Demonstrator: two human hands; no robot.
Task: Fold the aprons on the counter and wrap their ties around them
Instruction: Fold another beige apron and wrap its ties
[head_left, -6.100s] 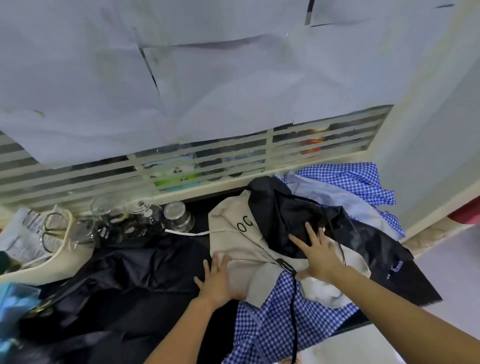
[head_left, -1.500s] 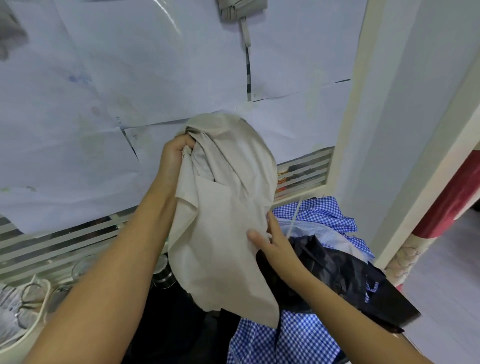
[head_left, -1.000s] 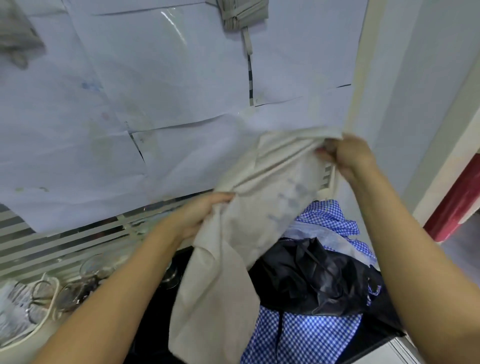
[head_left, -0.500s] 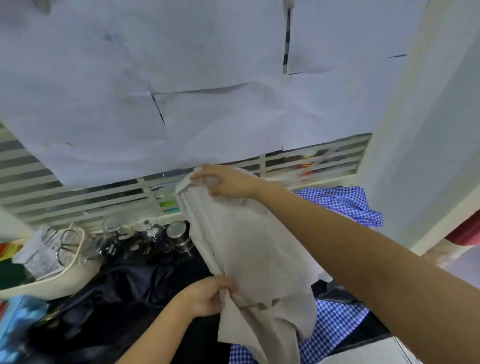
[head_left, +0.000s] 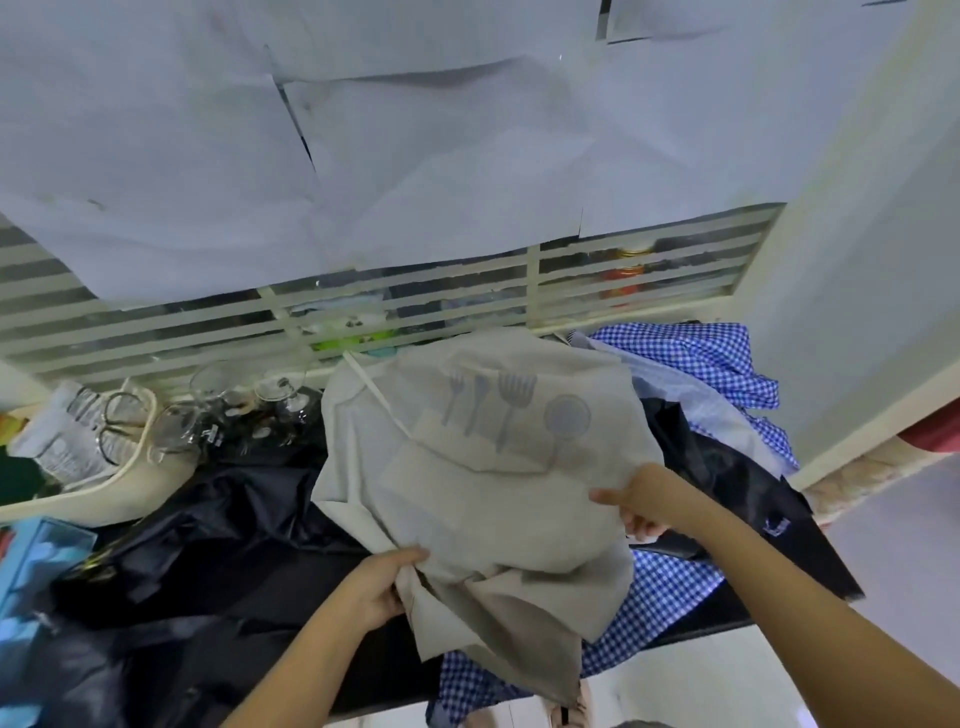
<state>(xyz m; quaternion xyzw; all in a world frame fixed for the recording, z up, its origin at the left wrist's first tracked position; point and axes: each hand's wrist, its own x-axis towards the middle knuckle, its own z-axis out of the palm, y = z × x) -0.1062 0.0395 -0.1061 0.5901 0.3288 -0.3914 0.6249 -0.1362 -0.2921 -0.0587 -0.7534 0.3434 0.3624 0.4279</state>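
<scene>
A beige apron (head_left: 478, 467) with a faint fork-and-spoon print showing through lies spread over the pile on the dark counter (head_left: 696, 618). My left hand (head_left: 379, 582) grips its near left edge. My right hand (head_left: 649, 499) pinches its right edge. A thin beige tie (head_left: 371, 384) crosses its upper left part. Under it lie a black apron (head_left: 727, 467) and a blue checked apron (head_left: 660, 587); a second patch of blue check (head_left: 711, 358) lies at the back right. Another black apron (head_left: 218, 545) covers the counter's left side.
Glass jars (head_left: 223, 410) and a cream tray (head_left: 104, 493) with scissors stand at the back left. A slatted window (head_left: 467, 301) under taped white paper runs behind the counter. A wall post (head_left: 857, 260) is on the right. A blue box (head_left: 26, 577) sits at the far left.
The beige apron came down from in front of the window and is spread over the pile. My right hand moved from its top edge down to its right edge; my left hand still grips it.
</scene>
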